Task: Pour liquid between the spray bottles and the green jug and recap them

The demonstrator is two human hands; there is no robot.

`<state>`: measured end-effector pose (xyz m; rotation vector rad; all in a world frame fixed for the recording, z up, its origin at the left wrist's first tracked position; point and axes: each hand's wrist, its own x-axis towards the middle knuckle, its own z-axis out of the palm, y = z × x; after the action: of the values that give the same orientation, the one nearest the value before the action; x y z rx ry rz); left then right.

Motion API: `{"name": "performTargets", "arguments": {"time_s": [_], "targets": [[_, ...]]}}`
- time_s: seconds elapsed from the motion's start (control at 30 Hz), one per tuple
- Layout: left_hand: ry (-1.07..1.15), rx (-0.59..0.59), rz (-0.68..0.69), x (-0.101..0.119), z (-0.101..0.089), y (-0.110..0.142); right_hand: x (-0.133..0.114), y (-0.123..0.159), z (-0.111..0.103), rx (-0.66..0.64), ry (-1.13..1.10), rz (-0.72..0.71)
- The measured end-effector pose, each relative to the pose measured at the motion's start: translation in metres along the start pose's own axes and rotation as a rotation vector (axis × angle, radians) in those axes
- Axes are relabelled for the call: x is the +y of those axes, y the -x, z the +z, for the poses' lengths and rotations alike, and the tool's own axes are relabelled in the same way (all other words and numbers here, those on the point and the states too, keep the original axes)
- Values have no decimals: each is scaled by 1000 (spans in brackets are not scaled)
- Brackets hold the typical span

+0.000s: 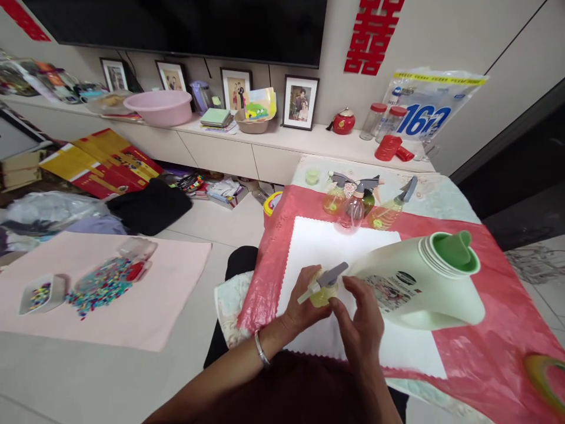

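My left hand (304,297) is wrapped round a small yellowish spray bottle (324,296) with a grey-and-white trigger head (329,278). The bottle is over the white sheet, its nozzle pointing down to the left. Just right of it is my right hand (362,318), thumb and forefinger apart beside the bottle; whether the thumb tip touches it I cannot tell. A large pale green jug (424,282) with a green inner spout or cup at its mouth stands close to my right hand. Further back are a yellow spray bottle (388,212), a pinkish one (352,209) and others partly hidden.
The white sheet (309,241) lies on red plastic (273,259) over the table. A tape roll (547,377) sits at the right edge. To the left, a pink-covered surface (176,282) bears scattered colourful beads (101,285) and a white box (44,294). Glass jars (373,123) stand on the cabinet.
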<state>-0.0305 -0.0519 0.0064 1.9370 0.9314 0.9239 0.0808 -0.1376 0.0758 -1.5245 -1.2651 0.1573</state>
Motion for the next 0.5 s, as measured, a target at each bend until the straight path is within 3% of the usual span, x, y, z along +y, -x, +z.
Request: {"name": "performTargets", "arguments": {"time_s": [0.2, 0.5], "targets": [[-69, 10, 70, 9, -1, 1, -2, -11, 30, -15, -147, 59], [-62, -41, 48, 5, -1, -1, -2, -10, 40, 6, -291, 128]]}}
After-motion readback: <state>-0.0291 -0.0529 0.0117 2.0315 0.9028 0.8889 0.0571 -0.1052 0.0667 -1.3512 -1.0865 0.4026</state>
